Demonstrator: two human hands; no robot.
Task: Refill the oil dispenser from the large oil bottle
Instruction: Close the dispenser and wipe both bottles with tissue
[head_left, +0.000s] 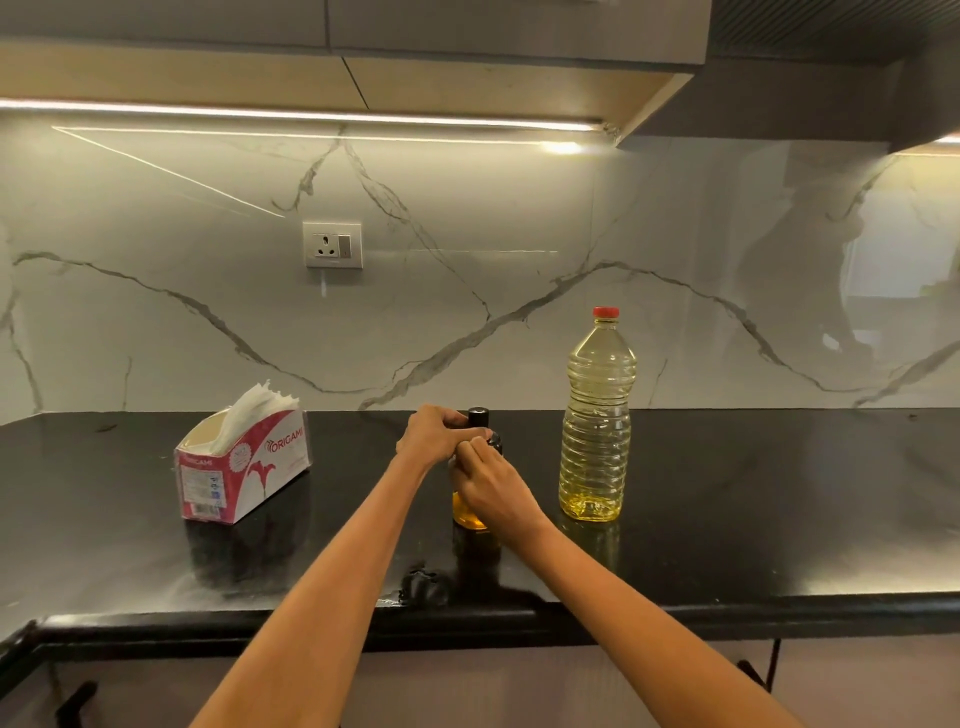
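I judge the refill is only at its opening step. The large oil bottle (597, 415) stands upright with its red cap (605, 312) on, so nothing can have been poured from it as things stand, and the oil dispenser (474, 483) shows only a shallow band of amber oil at its base. Its black top (478, 417) is in place too. What is left, by my reckoning: get that top off, uncap the big bottle, pour, and close both again.

Both my hands are on the dispenser, which stands on the bench (727, 519) straight ahead of me. My left hand (436, 436) is curled round its neck, just below the black top, fingers wrapped across the front. My right hand (493, 488) is closed on the shoulder and upper body of the dispenser, lower down and nearer to me, and its thumb meets my left fingers. So the dispenser sits between my two hands, mostly hidden by them; only the top and the oily base show.

The large bottle stands to the right of my right hand, near but not touching. A tissue box (244, 467) sits off to the left of my left hand, well apart.
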